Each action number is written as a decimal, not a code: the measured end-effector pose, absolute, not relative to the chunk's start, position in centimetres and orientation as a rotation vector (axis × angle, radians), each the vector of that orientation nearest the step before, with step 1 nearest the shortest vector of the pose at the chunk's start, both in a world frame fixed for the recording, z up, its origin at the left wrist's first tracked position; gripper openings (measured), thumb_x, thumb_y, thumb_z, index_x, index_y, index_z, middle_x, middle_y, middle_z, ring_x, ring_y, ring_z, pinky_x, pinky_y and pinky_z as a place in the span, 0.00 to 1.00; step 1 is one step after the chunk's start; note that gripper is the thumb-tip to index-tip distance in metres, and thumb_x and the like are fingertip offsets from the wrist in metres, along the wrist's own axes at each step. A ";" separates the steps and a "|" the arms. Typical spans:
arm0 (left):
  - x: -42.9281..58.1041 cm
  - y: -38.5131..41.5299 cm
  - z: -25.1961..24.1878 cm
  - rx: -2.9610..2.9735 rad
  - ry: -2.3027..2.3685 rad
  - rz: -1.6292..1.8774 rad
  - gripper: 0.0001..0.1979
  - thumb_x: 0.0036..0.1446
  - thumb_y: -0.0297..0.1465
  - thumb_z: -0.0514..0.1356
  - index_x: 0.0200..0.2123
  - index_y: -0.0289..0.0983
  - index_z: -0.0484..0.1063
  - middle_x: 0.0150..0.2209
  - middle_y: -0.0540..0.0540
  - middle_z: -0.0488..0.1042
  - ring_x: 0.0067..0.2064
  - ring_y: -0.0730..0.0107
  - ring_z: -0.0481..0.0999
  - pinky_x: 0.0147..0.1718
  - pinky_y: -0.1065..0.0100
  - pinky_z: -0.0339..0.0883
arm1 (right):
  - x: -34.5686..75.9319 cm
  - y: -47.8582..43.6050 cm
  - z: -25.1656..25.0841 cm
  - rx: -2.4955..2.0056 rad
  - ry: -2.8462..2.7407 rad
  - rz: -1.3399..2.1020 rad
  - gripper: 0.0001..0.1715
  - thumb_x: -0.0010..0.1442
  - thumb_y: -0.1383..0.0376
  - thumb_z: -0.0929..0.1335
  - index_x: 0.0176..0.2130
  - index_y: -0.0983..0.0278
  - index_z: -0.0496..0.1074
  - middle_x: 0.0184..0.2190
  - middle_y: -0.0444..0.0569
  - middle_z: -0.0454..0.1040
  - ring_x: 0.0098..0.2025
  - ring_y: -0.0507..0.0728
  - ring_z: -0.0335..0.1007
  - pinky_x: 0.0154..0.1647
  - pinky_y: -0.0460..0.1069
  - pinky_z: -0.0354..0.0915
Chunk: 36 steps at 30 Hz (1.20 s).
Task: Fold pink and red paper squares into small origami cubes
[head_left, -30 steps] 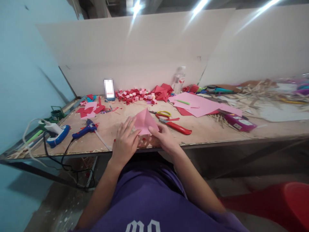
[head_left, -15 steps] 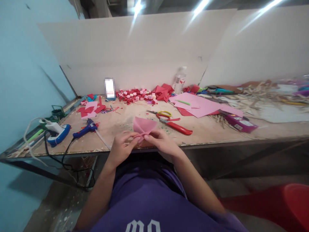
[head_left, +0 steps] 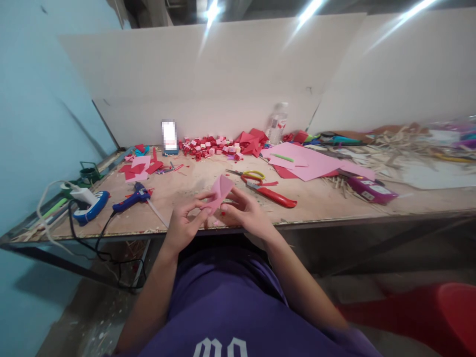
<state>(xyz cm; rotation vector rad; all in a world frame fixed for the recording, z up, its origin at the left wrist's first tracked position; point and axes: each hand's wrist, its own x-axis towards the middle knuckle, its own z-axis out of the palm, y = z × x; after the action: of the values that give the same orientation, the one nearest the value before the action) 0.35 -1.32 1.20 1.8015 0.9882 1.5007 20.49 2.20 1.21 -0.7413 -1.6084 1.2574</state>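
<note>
A folded piece of pink paper (head_left: 219, 191) stands up over the table's front edge, with creased faces meeting at a point. My left hand (head_left: 188, 220) pinches its lower left corner between thumb and fingers. My right hand (head_left: 253, 215) is close by the paper's right side, its thumb and fingers apart; whether a fingertip touches the paper I cannot tell. Just beyond my right hand lie scissors (head_left: 256, 176) with yellow and red handles and a red-handled utility knife (head_left: 275, 195).
To the left lie a blue glue gun (head_left: 132, 197) and a blue power strip (head_left: 91, 208) with cables. Small red and pink paper cubes (head_left: 211, 146) pile up at the back beside a phone (head_left: 170, 136). Pink sheets (head_left: 316, 163) and a purple package (head_left: 372, 189) lie to the right.
The pink paper has turned and tilted in my left hand, now showing a narrower side. My right hand has loosened its pinch and its fingers have spread.
</note>
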 end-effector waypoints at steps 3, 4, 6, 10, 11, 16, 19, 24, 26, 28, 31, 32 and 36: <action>0.3 -1.4 1.0 1.770 1.027 1.453 0.13 0.62 0.40 0.62 0.33 0.37 0.79 0.55 0.40 0.79 0.57 0.52 0.78 0.50 0.59 0.75 | 20.6 2.2 1.0 -0.746 -1.610 1.195 0.45 0.59 0.56 0.75 0.70 0.55 0.61 0.58 0.55 0.77 0.56 0.65 0.76 0.57 0.59 0.72; 0.3 -1.3 0.9 1.757 1.037 1.463 0.13 0.62 0.40 0.62 0.33 0.36 0.79 0.55 0.40 0.80 0.56 0.52 0.78 0.50 0.60 0.75 | 20.6 2.2 1.0 -0.754 -1.626 1.164 0.43 0.59 0.56 0.76 0.68 0.56 0.64 0.57 0.55 0.78 0.55 0.65 0.77 0.57 0.59 0.72; 0.3 -1.2 0.9 1.736 1.034 1.475 0.13 0.62 0.40 0.63 0.33 0.36 0.79 0.54 0.40 0.80 0.55 0.53 0.79 0.50 0.60 0.75 | 20.6 2.1 1.2 -0.785 -1.679 1.114 0.36 0.58 0.56 0.76 0.63 0.59 0.72 0.56 0.54 0.79 0.55 0.66 0.77 0.58 0.60 0.72; 0.4 -1.1 0.9 1.698 1.023 1.461 0.12 0.61 0.39 0.63 0.35 0.36 0.80 0.52 0.41 0.81 0.54 0.53 0.79 0.46 0.64 0.76 | 20.3 1.7 2.0 -0.816 -1.705 1.116 0.31 0.56 0.57 0.77 0.58 0.62 0.77 0.57 0.53 0.78 0.56 0.67 0.76 0.59 0.60 0.71; 0.4 -1.1 1.0 1.691 1.030 1.461 0.12 0.61 0.39 0.63 0.36 0.36 0.80 0.51 0.41 0.82 0.52 0.54 0.80 0.43 0.65 0.76 | 20.2 1.6 2.1 -0.807 -1.696 1.136 0.32 0.56 0.57 0.77 0.58 0.62 0.77 0.57 0.53 0.78 0.57 0.67 0.75 0.60 0.60 0.71; 0.4 -1.1 0.9 1.795 1.053 1.429 0.12 0.64 0.39 0.62 0.37 0.37 0.80 0.37 0.47 0.82 0.38 0.65 0.80 0.40 0.69 0.72 | 20.2 1.6 2.5 -0.788 -1.716 1.241 0.31 0.57 0.58 0.76 0.58 0.62 0.76 0.55 0.52 0.79 0.51 0.64 0.79 0.52 0.56 0.74; 0.4 -1.1 1.0 1.890 1.026 1.405 0.11 0.65 0.37 0.60 0.37 0.36 0.80 0.35 0.48 0.82 0.38 0.67 0.79 0.42 0.70 0.70 | 20.3 1.5 2.5 -0.762 -1.769 1.276 0.26 0.58 0.58 0.76 0.55 0.64 0.79 0.50 0.52 0.81 0.48 0.63 0.79 0.48 0.53 0.74; 0.6 -1.2 0.8 1.906 1.101 1.410 0.11 0.64 0.38 0.61 0.39 0.37 0.80 0.34 0.48 0.81 0.37 0.67 0.78 0.33 0.72 0.68 | 20.4 1.1 2.6 -0.793 -1.847 1.186 0.17 0.60 0.58 0.74 0.45 0.66 0.82 0.41 0.51 0.83 0.43 0.60 0.78 0.44 0.51 0.72; 0.7 -1.0 0.6 1.920 1.137 1.453 0.10 0.63 0.38 0.63 0.40 0.38 0.80 0.34 0.48 0.80 0.36 0.68 0.77 0.31 0.72 0.68 | 20.4 1.1 2.7 -0.807 -1.847 1.142 0.17 0.60 0.57 0.74 0.44 0.66 0.82 0.40 0.51 0.83 0.42 0.60 0.78 0.45 0.52 0.72; 0.8 -0.8 0.3 1.939 1.159 1.549 0.08 0.61 0.36 0.65 0.38 0.38 0.79 0.34 0.48 0.78 0.35 0.69 0.76 0.32 0.72 0.68 | 20.4 1.1 2.7 -0.815 -1.836 1.124 0.17 0.60 0.57 0.74 0.44 0.66 0.82 0.40 0.51 0.83 0.42 0.60 0.78 0.46 0.52 0.71; 0.7 -0.3 0.2 1.938 1.222 1.704 0.09 0.58 0.35 0.67 0.40 0.38 0.77 0.38 0.47 0.76 0.37 0.69 0.74 0.35 0.71 0.68 | 20.4 1.2 2.8 -0.814 -1.798 1.128 0.17 0.60 0.57 0.74 0.44 0.66 0.83 0.40 0.51 0.83 0.41 0.61 0.78 0.46 0.52 0.71; 0.7 -0.2 0.2 1.922 1.252 1.722 0.12 0.57 0.36 0.68 0.42 0.38 0.77 0.40 0.46 0.75 0.38 0.69 0.74 0.35 0.71 0.68 | 20.4 1.2 2.8 -0.817 -1.786 1.133 0.17 0.60 0.57 0.74 0.44 0.66 0.83 0.39 0.51 0.83 0.41 0.61 0.78 0.46 0.52 0.71; 0.8 0.0 0.4 1.895 1.285 1.486 0.16 0.58 0.39 0.67 0.48 0.39 0.76 0.40 0.46 0.77 0.36 0.69 0.75 0.33 0.72 0.67 | 20.5 1.3 2.8 -0.830 -1.744 1.151 0.17 0.58 0.58 0.74 0.42 0.67 0.82 0.39 0.51 0.83 0.41 0.61 0.78 0.46 0.53 0.71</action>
<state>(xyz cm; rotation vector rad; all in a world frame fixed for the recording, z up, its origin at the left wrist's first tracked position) 0.76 -0.04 0.36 1.8955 1.2852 1.4860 20.52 1.34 2.80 -0.8302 -1.7436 1.1506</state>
